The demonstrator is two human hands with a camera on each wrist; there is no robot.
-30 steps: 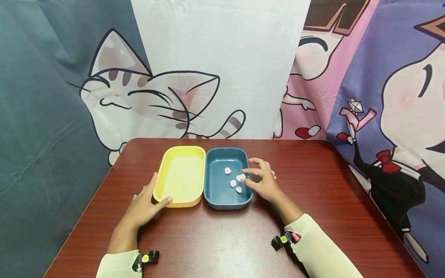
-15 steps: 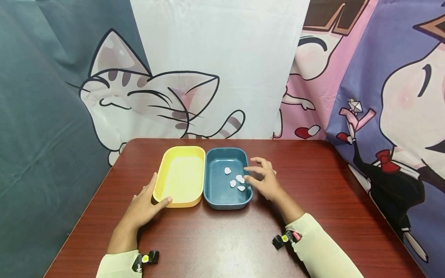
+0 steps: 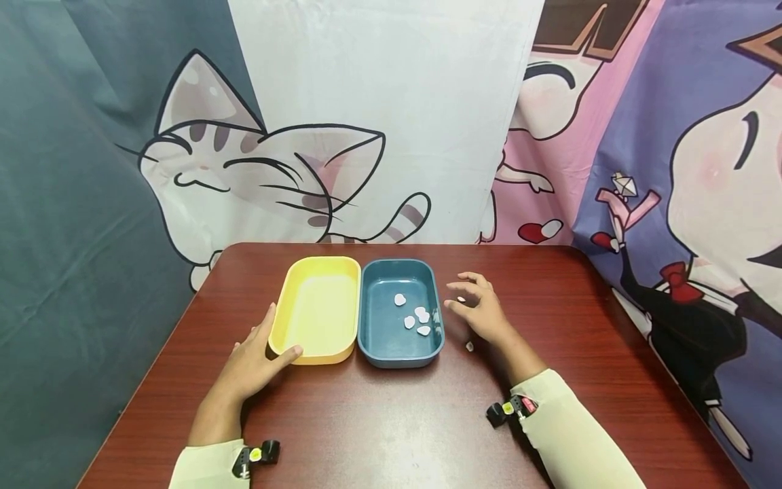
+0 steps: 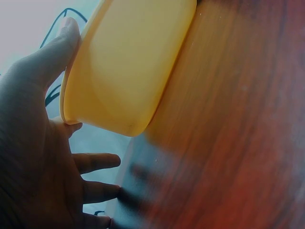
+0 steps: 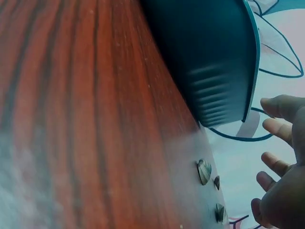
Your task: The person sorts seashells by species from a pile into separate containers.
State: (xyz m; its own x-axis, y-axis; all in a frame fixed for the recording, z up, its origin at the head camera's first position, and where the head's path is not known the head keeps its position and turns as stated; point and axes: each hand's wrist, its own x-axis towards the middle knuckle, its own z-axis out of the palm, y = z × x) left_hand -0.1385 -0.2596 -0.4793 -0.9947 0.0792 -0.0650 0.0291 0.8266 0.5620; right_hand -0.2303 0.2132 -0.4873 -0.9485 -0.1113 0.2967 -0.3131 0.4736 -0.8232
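Observation:
In the head view, small whitish seashells (image 3: 409, 322) lie in the blue tray (image 3: 400, 360). My right hand (image 3: 482, 311) hovers just right of that tray, fingers spread and relaxed with nothing between them. Beneath and beside it, a few shells (image 3: 469, 346) lie on the table; the right wrist view shows ribbed shells (image 5: 204, 171) near the tray's end. My left hand (image 3: 253, 360) rests at the near left corner of the yellow tray (image 3: 324, 359), thumb along the rim. The left wrist view shows its other fingers (image 4: 97, 162) extended.
Both trays stand side by side on the dark red wooden table (image 3: 379, 421). A cloth backdrop (image 3: 391, 88) with cartoon figures hangs behind the table. Each sleeve carries a small black wrist camera (image 3: 269, 452).
My right hand has drawn back rightward from over the blue tray's edge, uncovering shells on the table. Shells near the tray's right side have shifted slightly, and one more shows there. My left hand stays put.

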